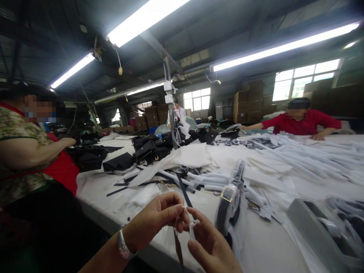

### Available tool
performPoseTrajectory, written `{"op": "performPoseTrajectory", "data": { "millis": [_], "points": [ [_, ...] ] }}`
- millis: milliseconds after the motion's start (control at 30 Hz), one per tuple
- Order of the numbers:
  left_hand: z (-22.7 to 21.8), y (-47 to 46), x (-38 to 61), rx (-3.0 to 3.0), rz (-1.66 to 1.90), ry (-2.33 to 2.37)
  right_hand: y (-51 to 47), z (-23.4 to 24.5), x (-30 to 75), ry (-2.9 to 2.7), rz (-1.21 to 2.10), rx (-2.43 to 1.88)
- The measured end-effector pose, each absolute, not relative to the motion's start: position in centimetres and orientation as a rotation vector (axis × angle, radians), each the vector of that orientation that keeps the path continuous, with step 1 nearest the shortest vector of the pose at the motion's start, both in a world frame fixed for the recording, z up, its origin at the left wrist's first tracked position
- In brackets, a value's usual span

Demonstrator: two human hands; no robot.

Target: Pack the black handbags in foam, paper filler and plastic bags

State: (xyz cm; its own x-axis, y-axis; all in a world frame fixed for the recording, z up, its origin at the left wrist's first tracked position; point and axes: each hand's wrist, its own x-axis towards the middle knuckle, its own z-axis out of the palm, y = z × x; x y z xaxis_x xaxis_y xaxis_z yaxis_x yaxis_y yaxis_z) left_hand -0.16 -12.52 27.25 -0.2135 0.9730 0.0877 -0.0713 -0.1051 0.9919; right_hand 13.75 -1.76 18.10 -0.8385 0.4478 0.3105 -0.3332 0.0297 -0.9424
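My left hand point(155, 220) is at the bottom centre, fingers pinched on a small piece of clear plastic wrap point(186, 223) from which a dark strap point(178, 248) hangs down. My right hand point(209, 246) meets it from the lower right, its thumb and fingers closed on the same clear wrap. A metal bracelet point(123, 245) sits on my left wrist. Just beyond my hands a plastic-wrapped black strap with a gold buckle point(229, 199) lies on the white table point(256, 242).
Black bags point(148, 149) are piled mid-table, with white wrapped strips point(298, 155) spread to the right. A person in a floral top and red apron point(31, 151) stands at the left edge; another in red point(298, 121) leans over the far right. A grey tray point(313, 227) is near right.
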Motion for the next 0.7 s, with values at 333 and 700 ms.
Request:
{"op": "performPoseTrajectory", "data": {
  "millis": [333, 700],
  "points": [
    [26.2, -13.0, 0.5, 1.124, 1.211, 1.546, -0.2, 18.9, 16.8, -2.074, 1.177, -0.240],
    [27.7, -12.1, 1.7, 1.592, 1.132, 1.882, 1.6, 18.3, 17.8, -2.155, 1.040, -0.033]
  ]
}}
